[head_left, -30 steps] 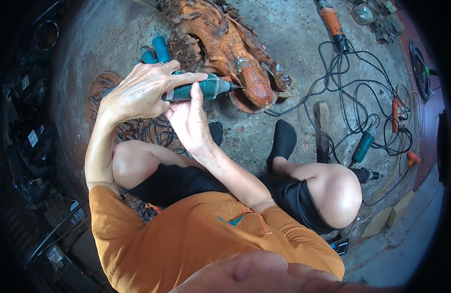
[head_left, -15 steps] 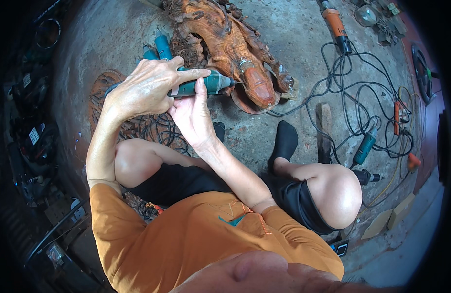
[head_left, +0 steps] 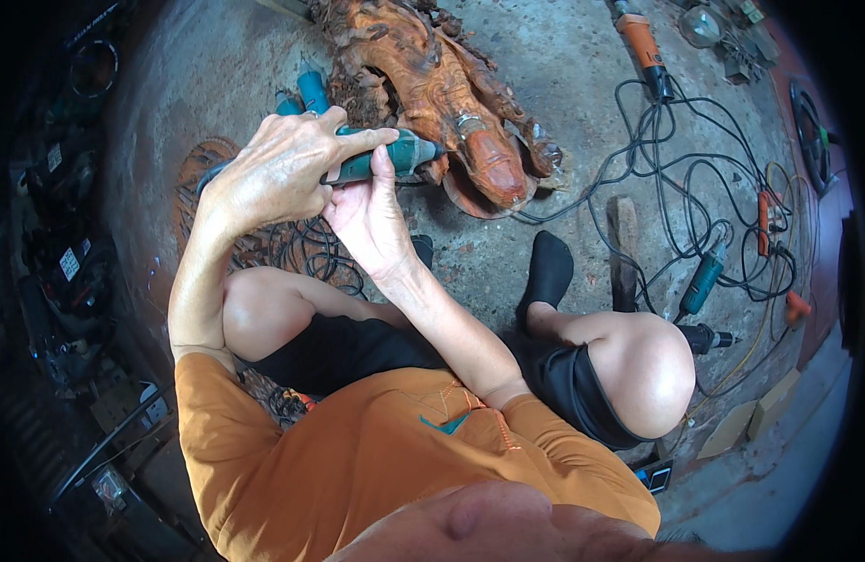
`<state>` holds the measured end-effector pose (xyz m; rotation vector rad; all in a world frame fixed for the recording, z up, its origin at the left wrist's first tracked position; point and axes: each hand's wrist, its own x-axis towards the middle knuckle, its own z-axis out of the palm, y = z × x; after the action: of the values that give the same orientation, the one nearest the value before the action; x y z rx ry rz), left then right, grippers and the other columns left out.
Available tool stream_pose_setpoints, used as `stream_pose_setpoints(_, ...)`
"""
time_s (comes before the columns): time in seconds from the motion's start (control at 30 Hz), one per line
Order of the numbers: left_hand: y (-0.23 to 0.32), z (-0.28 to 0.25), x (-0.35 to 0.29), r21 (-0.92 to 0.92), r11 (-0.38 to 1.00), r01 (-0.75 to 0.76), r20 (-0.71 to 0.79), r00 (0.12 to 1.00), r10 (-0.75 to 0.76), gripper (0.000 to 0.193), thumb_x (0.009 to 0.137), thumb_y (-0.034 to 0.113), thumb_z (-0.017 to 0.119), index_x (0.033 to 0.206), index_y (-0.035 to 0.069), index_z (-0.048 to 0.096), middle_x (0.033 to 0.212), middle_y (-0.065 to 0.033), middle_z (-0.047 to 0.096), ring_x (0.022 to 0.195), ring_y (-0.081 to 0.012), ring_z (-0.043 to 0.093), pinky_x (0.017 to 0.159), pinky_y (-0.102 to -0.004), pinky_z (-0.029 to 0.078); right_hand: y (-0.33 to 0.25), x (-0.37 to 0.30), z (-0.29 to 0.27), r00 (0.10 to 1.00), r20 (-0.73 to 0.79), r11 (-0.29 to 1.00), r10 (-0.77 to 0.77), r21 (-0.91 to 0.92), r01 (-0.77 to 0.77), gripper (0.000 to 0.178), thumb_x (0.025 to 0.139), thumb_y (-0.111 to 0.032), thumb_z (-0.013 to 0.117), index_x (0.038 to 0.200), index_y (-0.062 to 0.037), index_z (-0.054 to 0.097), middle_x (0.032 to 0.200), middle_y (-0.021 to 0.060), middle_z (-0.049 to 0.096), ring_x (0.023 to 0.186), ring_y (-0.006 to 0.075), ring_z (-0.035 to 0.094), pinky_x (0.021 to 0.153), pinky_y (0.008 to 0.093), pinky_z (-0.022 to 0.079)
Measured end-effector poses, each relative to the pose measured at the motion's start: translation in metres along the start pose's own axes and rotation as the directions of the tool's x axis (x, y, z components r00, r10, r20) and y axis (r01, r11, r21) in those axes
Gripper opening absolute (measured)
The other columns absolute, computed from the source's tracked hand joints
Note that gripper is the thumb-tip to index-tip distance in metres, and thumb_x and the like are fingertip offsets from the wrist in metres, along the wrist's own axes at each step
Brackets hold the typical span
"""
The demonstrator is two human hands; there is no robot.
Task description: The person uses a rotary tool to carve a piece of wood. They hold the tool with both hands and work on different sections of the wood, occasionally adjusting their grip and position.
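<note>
A teal-green die grinder lies across my two hands, its dark nose pointing right at the carved end of a reddish-brown wood carving. Whether its tip touches the wood is too small to tell. My left hand wraps the grinder's body from above, index finger stretched along the top. From below, my right hand supports the body near the front, thumb laid against its near side. The grinder's rear end is mostly hidden by my left hand. Gnarled dark wood edges the carving.
More teal grinders lie beyond my left hand. At the right are an orange power tool, tangled black cables, another teal grinder and an orange power strip. A wooden block lies by my foot.
The grinder's nose has shifted slightly up and to the left, with both hands keeping the same hold. The carving has stayed in place.
</note>
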<state>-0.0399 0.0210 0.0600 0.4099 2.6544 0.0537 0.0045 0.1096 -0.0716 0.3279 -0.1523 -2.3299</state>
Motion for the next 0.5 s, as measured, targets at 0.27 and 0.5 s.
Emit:
stream_pose_setpoints(0.27, 0.009, -0.007, -0.001, 0.032, 0.999, 0.019, 0.009, 1.000, -0.019, 0.083, 0.059, -0.001, 0.066, 0.137, 0.025, 0.053, 0.088, -0.0156, 0.056, 0.076, -0.0329, 0.059, 0.060, -0.0432, 0.045, -0.004, 0.002, 0.000, 0.999, 0.036, 0.999, 0.026, 0.032, -0.028, 0.066, 0.090, -0.056, 0.054, 0.137, -0.0125, 0.040, 0.129, 0.0043, 0.053, 0.118, 0.0178, 0.052, 0.101, 0.0363, 0.043)
stream_pose_setpoints(0.5, 0.013, -0.013, 0.000, 0.039, 0.999, 0.021, -0.005, 1.000, -0.021, 0.077, 0.063, 0.000, 0.067, 0.135, 0.023, 0.055, 0.090, -0.0143, 0.060, 0.079, -0.0324, 0.063, 0.062, -0.0428, 0.047, -0.009, 0.001, -0.002, 0.997, 0.072, 0.999, 0.034, 0.010, -0.034, 0.064, 0.089, -0.055, 0.057, 0.134, -0.0124, 0.043, 0.127, 0.0039, 0.055, 0.118, 0.0181, 0.052, 0.101, 0.0369, 0.043)
